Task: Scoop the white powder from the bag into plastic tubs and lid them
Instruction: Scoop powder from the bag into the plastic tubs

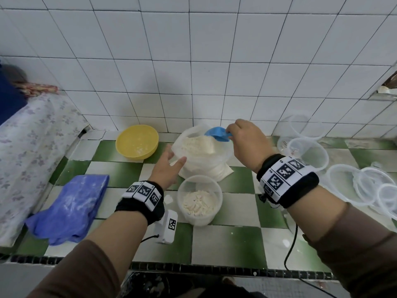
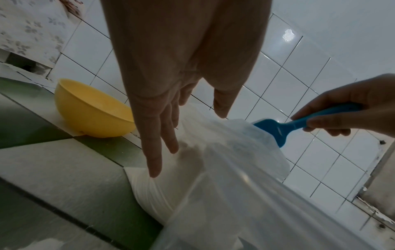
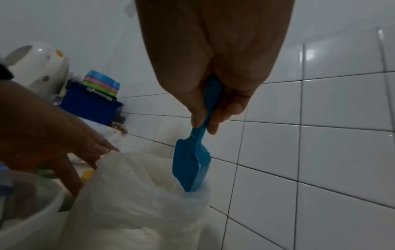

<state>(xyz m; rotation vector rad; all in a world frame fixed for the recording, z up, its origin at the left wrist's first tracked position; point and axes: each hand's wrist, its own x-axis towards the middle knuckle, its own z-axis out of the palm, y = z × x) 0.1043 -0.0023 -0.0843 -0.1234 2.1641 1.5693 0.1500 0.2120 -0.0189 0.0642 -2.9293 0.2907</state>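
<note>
Partly hidden: scoop [image 3: 191, 166] tip in bag [image 3: 136, 194]

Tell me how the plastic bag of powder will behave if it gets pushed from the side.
The bag is probably floppy: its thin film wrinkles and slumps on the tiles. It likely sags rather than slides, since the powder fills it low and wide. The open top may fold over; the left hand rests straight-fingered against it.

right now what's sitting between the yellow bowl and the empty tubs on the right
The open bag of white powder, seen in the head view, with the blue scoop dipped into its mouth. The yellow bowl lies to its left, the empty tubs to its right.
</note>
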